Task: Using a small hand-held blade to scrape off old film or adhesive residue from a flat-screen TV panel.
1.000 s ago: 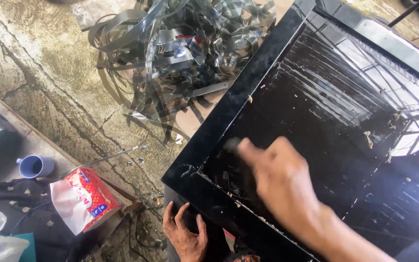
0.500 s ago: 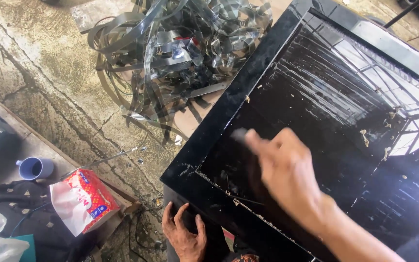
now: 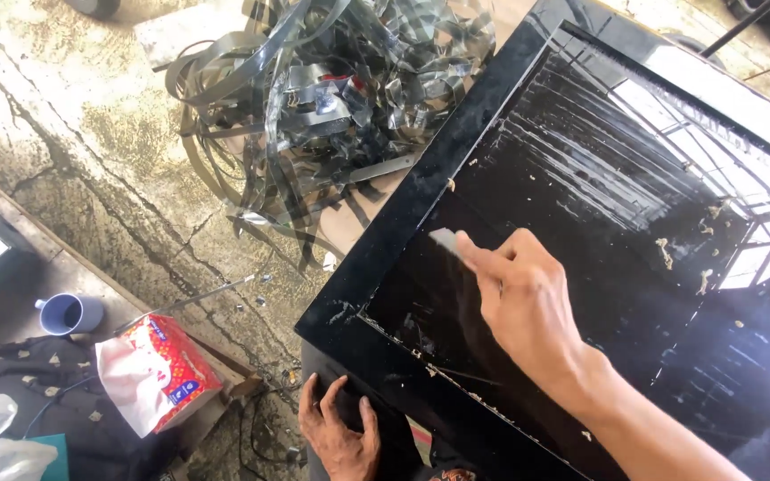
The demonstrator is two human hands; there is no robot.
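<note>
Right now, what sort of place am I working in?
Probably an informal repair or scrap workshop, open to daylight: a cracked concrete floor, a heap of tangled metal strips, and a black flat panel that the right hand works with a small blade.

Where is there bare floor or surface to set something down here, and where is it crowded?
Bare cracked concrete floor lies left of the tangle of metal strips and above the blue mug. It is crowded at the tangle, and lower left around the tissue pack. The black panel is occupied by the right hand scraping.
</note>
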